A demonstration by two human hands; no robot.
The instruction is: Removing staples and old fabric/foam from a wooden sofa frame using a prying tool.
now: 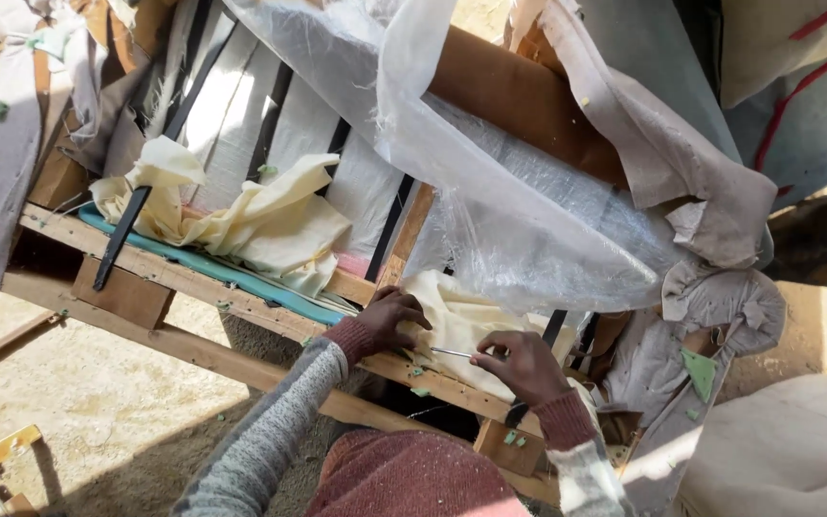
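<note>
My left hand [390, 316] presses the pale yellow cloth [466, 330] flat against the bare wooden furniture frame [193, 278] while my right hand [524, 364] pinches a thin metal tool [452, 352].

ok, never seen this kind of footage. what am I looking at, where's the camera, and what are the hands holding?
One picture, taken from a camera worn on a person's head, looking down at their own two bare hands. In front is a stripped sofa frame: wooden rails, black webbing straps, loose cream cloth and clear plastic sheet hanging off it. The left hand presses on cream cloth at the rail. The right hand grips a thin metal tool, tip pointed toward the left hand. Exactly what kind of tool, I cannot tell.
</note>
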